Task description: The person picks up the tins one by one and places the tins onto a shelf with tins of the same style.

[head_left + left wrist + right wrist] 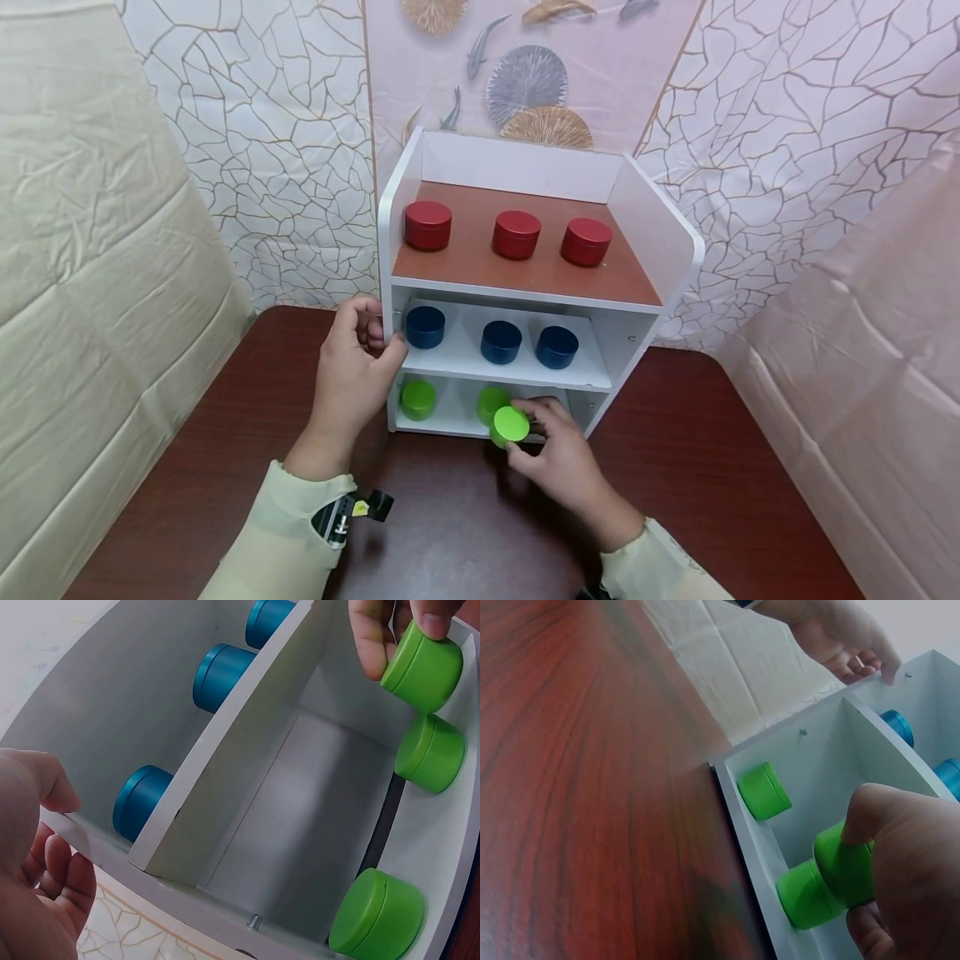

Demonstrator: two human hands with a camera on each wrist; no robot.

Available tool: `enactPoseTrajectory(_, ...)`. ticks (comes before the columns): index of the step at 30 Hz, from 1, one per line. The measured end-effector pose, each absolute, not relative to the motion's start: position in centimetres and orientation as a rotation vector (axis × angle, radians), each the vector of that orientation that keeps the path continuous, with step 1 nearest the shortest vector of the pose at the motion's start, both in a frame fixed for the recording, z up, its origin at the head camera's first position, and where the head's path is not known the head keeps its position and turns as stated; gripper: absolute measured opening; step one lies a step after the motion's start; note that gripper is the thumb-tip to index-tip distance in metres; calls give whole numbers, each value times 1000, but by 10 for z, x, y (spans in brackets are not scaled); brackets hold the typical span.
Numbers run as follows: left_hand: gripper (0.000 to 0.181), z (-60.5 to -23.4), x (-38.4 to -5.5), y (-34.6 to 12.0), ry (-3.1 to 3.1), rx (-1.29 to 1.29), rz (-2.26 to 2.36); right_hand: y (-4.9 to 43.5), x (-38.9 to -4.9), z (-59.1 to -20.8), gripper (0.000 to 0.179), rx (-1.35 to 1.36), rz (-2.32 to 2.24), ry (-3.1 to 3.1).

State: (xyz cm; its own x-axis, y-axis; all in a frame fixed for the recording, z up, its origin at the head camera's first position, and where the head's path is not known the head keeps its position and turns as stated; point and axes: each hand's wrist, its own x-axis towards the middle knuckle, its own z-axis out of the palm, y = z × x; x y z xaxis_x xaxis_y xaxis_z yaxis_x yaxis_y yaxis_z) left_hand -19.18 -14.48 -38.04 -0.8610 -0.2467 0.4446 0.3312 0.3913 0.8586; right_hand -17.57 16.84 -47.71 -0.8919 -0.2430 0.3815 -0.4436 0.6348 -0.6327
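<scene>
My right hand (562, 454) pinches a round green tin (511, 426) between thumb and fingers at the front of the bottom shelf. Close behind it a second green tin (491, 402) stands on that shelf, partly covered by the held one. A third green tin (417, 400) is at the shelf's left end. With thumb on the inner face and fingers outside, my left hand (352, 367) grips the left side panel of the white shelf unit (387, 250). In the left wrist view the held green tin (424, 667) tilts just above its neighbour.
Three blue tins, one of them at the left (425, 327), stand on the middle shelf. Three red tins, including a central one (516, 235), sit on the brown top. The unit stands on a dark red-brown table (450, 517), with patterned cloth (285, 167) behind.
</scene>
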Motion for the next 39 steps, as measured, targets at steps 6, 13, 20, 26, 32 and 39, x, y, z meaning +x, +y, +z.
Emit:
enactPoseTrajectory(6, 40, -380, -192, -145, -2146, -70, -1494, 173, -180, -473, 56, 497, 1097, -2612)
enactPoseTrajectory(13, 40, -380, -191, -145, -2154, -67, -1495, 179, -187, -470, 53, 384, 1040, -2654)
enactPoseTrajectory(20, 40, -380, -191, -145, -2155, -66, -1496, 182, -194, -468, 51, 326, 986, -2673)
enactPoseTrajectory(26, 40, -380, -191, -146, -2155, -58, -1492, 183, -197, -466, 54, 290, 949, -2713)
enactPoseTrajectory(32, 40, -380, -191, -146, -2155, -61, -1492, 184, -202, -470, 54, 266, 882, -2740)
enactPoseTrajectory(39, 40, -380, -191, -145, -2153, -62, -1495, 182, -207, -476, 60, 250, 874, -2771)
